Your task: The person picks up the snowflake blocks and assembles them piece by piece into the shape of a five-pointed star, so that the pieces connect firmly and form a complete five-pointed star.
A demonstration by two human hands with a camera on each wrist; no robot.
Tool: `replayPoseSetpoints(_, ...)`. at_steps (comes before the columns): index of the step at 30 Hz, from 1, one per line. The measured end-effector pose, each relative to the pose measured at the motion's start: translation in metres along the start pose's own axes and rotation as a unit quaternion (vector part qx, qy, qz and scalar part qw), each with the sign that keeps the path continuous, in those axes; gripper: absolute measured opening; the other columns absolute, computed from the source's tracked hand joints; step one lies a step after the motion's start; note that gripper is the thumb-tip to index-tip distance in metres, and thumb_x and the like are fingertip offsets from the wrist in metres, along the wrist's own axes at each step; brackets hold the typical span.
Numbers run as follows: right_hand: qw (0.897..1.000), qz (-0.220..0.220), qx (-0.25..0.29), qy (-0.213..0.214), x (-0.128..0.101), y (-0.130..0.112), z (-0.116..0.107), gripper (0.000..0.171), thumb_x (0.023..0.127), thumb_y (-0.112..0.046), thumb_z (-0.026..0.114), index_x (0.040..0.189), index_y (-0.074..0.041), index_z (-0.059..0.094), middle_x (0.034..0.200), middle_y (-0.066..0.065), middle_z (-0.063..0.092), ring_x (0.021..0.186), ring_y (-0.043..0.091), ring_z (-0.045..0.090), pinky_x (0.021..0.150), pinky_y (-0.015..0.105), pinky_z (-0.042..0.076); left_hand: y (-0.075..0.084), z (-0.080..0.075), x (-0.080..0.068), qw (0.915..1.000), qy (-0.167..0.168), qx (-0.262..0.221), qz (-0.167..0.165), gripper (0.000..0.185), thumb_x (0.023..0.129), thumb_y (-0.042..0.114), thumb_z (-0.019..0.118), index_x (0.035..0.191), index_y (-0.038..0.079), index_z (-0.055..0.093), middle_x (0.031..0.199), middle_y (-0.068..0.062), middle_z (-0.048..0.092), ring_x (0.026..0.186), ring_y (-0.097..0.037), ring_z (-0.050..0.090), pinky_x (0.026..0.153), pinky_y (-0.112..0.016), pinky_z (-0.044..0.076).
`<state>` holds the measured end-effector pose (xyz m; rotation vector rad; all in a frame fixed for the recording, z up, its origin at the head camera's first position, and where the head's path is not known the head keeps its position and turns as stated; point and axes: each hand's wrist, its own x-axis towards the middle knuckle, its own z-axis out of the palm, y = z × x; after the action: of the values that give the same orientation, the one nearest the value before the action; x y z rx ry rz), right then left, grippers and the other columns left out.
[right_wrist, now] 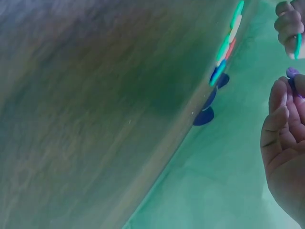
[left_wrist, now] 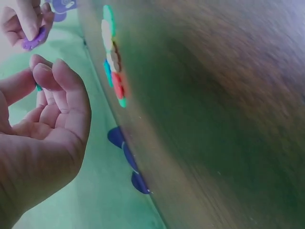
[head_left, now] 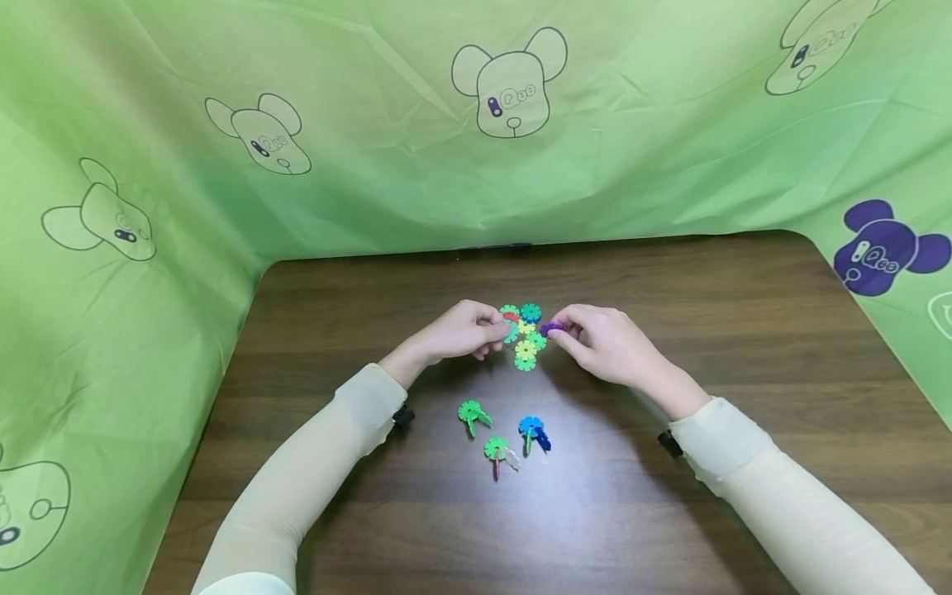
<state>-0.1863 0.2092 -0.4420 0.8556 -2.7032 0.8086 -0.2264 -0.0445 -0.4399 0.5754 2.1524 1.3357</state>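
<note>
Pinching a purple disc (head_left: 551, 329) in our right hand (head_left: 606, 345) fingers, left hand (head_left: 461, 332) fingers gripping a green disc (head_left: 510, 333), flat disc cluster (head_left: 526, 335) sitting between them on the tabletop (head_left: 744, 347).

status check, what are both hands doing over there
Left hand pinches a green disc. Right hand pinches a purple disc. Flat disc cluster lies between them. Three small assemblies nearer, nothing blocking.

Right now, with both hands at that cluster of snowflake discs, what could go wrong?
1. The right hand only pinches the purple disc at its fingertips, so it might slip out when pushed in.
2. The left hand holds the flat disc cluster by one edge only; a sideways push could pop joints apart.
3. The small assemblies lying below the wrists could be knocked by a sleeve.
</note>
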Motion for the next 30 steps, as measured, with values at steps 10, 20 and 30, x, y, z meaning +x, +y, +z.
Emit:
replayPoseSetpoints(10,0.998,-0.050,0.018,0.045,0.001,-0.009,0.005,0.006,0.089,-0.025,0.069,0.092,-0.020,0.067,0.076,-0.015,0.060,0.066,0.001,0.053,0.057,0.024,0.046,0.011,0.008,-0.001,0.9988,-0.013,-0.043,-0.019,0.029,0.096,0.024,0.059,0.099,-0.005,0.064,0.083,-0.014,0.066,0.061,-0.015,0.053,0.062,-0.028,0.054)
replayPoseSetpoints(20,0.996,-0.056,0.028,0.068,0.000,-0.010,0.010,0.009,0.085,-0.021,0.074,0.091,-0.019,0.068,0.074,-0.014,0.061,0.063,0.001,0.053,0.056,0.029,0.049,0.009,0.010,0.002,0.9962,0.003,-0.079,-0.036,0.026,0.095,0.024,0.060,0.093,-0.002,0.065,0.089,-0.021,0.067,0.058,-0.014,0.053,0.062,-0.030,0.055)
replayPoseSetpoints(30,0.991,-0.079,0.031,0.104,0.001,-0.011,0.014,0.008,0.083,-0.020,0.075,0.088,-0.017,0.070,0.074,-0.013,0.064,0.059,0.001,0.052,0.053,0.025,0.047,0.015,0.015,-0.002,0.9895,0.011,-0.135,-0.049,0.022,0.095,0.019,0.060,0.086,0.000,0.065,0.079,-0.013,0.067,0.060,-0.013,0.056,0.068,-0.033,0.056)
